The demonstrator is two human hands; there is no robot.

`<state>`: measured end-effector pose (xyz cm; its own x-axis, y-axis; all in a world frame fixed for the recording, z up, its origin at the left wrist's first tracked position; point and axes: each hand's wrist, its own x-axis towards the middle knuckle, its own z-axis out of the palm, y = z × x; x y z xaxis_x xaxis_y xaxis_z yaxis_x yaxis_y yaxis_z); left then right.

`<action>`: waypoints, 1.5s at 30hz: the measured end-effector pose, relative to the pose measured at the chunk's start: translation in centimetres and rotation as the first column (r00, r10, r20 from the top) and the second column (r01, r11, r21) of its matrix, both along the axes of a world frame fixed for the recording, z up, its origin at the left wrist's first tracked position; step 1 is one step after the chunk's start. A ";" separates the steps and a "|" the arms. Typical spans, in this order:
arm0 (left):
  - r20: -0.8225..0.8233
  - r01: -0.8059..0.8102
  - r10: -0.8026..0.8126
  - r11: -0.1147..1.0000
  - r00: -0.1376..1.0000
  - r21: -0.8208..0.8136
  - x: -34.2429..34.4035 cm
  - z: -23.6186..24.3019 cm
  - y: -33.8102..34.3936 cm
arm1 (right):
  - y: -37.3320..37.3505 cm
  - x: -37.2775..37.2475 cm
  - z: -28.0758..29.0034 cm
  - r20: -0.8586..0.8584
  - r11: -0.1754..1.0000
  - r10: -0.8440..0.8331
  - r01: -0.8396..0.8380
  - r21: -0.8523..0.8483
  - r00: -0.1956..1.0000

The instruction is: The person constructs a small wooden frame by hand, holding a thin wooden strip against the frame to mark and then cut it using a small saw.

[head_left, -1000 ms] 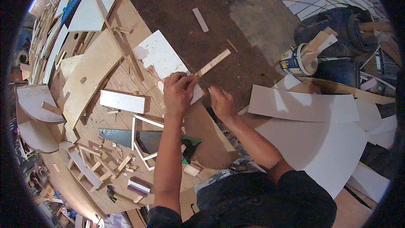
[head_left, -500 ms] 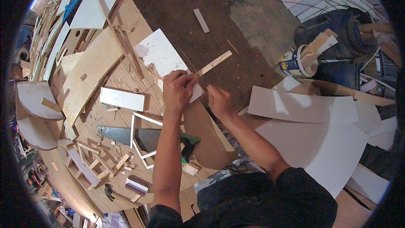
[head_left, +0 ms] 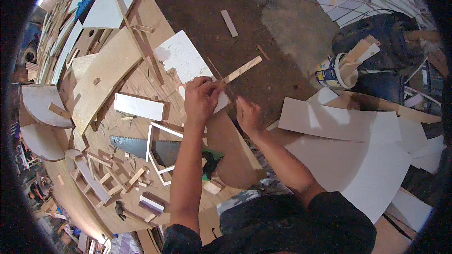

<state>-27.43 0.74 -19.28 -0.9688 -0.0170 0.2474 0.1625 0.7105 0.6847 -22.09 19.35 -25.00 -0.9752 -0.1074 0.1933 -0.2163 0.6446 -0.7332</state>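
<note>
My left hand is closed on a narrow wooden strip, pressing it down on a white board at the bench edge. The strip's free end juts out to the upper right over the floor. A thin, narrow blade crosses the strip just beyond my left fingertips. Its near end runs to my right hand, whose fingers are curled in a fist around it. The handle end is hidden in that fist.
On the wooden bench lie a handsaw, a white rectangular frame, a hammer, wood offcuts and a white block. Large white sheets spread at the right. A bucket holding wood pieces stands beyond them.
My right hand has shifted slightly, and the blade now shows more plainly across the strip. The left hand keeps its grip. The whole view has moved a little.
</note>
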 end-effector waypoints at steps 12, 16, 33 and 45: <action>0.012 -0.023 0.023 1.000 1.000 0.019 0.1 -0.2 0.2 | 0.3 -0.6 -1.1 -0.002 1.000 0.003 -0.003 0.002 1.000; 0.050 -0.020 0.020 1.000 0.999 0.006 0.1 -0.2 0.1 | 0.2 0.7 -0.2 -0.059 1.000 -0.013 0.013 -0.002 0.998; 0.035 -0.007 0.007 1.000 0.999 0.020 -0.2 -0.3 -0.4 | -0.2 -1.4 3.1 0.087 0.998 0.049 -0.046 -0.033 0.995; -0.005 -0.013 0.012 1.000 1.000 -0.022 0.2 -0.2 -0.2 | -0.9 -1.1 6.1 0.164 1.000 -0.005 0.002 0.020 0.986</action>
